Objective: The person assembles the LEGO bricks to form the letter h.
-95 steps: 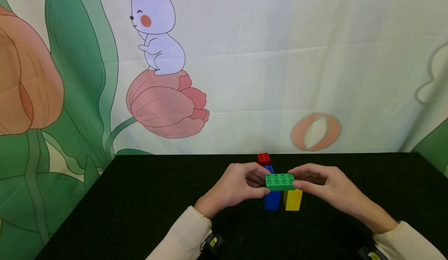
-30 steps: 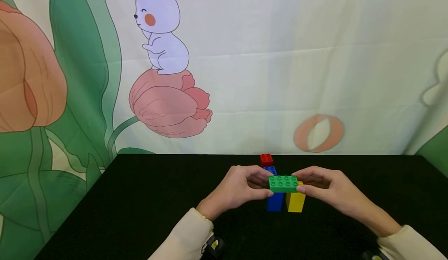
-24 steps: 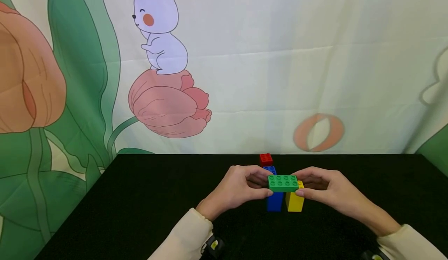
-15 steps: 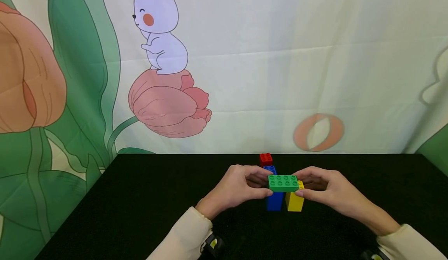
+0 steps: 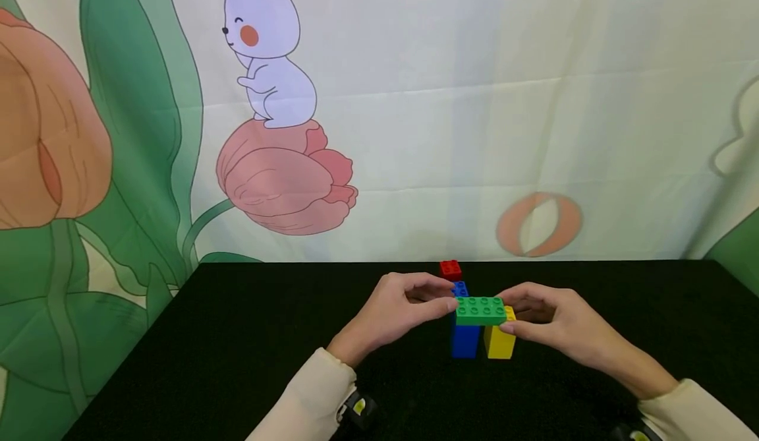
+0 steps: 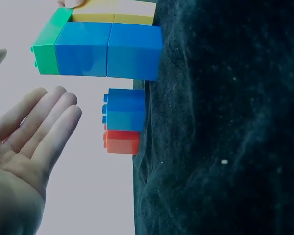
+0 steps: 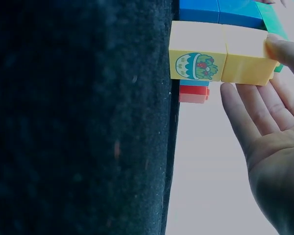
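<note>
A green toy brick (image 5: 480, 311) bridges the tops of a stack of two blue blocks (image 6: 108, 51) and a stack of two yellow blocks (image 7: 220, 54). My left hand (image 5: 400, 309) is off the bricks with its fingers extended; the left wrist view shows a gap between it and the green brick. With thumb and fingers my right hand (image 5: 551, 312) pinches the upper yellow block, close to the green brick's right end. Yellow studs stick out past that end. The lower yellow block bears a printed bowl of vegetables.
Behind the bridge stand a separate blue brick (image 6: 126, 110) and a red brick (image 5: 450, 269). All rest on a black cloth-covered table (image 5: 267, 335). A printed curtain (image 5: 415, 131) hangs at its far edge.
My left hand has let go of the brick structure and moved slightly up and left, its thumb rising from the front. The right hand and the bricks keep their places.
</note>
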Motion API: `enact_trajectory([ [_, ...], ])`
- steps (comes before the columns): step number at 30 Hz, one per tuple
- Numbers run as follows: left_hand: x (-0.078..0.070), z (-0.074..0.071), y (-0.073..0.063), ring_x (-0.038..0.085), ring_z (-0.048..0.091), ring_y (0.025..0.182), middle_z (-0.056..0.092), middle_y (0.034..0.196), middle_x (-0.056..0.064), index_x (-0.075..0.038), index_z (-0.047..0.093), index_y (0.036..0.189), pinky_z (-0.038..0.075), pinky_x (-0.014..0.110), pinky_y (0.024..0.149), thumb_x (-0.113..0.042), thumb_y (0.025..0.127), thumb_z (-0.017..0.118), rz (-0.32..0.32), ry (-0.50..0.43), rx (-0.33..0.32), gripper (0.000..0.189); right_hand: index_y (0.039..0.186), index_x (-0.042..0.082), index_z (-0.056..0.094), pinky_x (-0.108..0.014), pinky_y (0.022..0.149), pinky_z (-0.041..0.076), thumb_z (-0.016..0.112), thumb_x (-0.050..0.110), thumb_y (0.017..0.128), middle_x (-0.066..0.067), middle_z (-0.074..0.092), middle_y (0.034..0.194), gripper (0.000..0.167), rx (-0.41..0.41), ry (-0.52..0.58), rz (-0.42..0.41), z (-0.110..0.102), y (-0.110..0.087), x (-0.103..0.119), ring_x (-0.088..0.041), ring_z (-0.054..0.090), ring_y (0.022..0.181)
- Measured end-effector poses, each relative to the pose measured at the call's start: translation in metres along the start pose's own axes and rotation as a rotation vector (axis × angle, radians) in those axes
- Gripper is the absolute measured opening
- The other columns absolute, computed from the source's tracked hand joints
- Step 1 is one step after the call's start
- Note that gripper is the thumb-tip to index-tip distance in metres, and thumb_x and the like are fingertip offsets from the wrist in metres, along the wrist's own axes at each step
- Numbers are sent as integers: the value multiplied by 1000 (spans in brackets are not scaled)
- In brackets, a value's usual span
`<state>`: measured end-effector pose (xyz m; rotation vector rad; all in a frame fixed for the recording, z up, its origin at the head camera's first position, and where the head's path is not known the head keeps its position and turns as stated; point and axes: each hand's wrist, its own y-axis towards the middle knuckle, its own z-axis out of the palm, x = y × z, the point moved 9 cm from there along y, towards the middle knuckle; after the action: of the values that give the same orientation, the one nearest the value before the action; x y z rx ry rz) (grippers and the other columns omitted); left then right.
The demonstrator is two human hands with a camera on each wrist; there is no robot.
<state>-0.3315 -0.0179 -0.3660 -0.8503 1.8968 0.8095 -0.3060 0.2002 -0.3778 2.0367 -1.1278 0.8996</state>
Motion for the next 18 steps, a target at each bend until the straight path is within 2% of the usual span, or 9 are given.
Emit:
enact_trajectory([
  [3, 3, -5, 1, 10, 72, 100, 76, 115, -9, -12, 75, 130, 60, 31, 89, -38, 101, 72, -26, 14, -56, 39, 132, 8, 66, -30, 88, 60, 78, 22, 98, -7, 72, 123, 38, 2, 8, -1, -1, -1, 0, -17, 72, 105],
  [7, 11, -13, 1, 11, 72, 101, 77, 116, -3, -11, 75, 127, 60, 31, 91, -32, 100, 76, -48, 44, -116, 35, 132, 6, 66, -30, 88, 61, 77, 19, 99, -7, 72, 122, 37, 12, 33, -18, 1, -1, 0, -18, 72, 104],
  [12, 24, -16, 7, 14, 73, 105, 77, 121, 8, -5, 73, 129, 60, 35, 95, -23, 98, 78, -65, 67, -111, 36, 131, 7, 67, -31, 87, 61, 78, 18, 98, -6, 72, 121, 36, 12, 33, -27, 2, 0, -1, -17, 72, 103],
  [18, 34, -12, 20, 14, 72, 109, 76, 124, 5, -8, 73, 131, 58, 38, 98, -22, 96, 81, -91, 101, -87, 39, 131, 7, 67, -31, 87, 61, 78, 19, 98, -6, 72, 120, 37, 7, 30, -16, -1, 0, -2, -18, 72, 103],
])
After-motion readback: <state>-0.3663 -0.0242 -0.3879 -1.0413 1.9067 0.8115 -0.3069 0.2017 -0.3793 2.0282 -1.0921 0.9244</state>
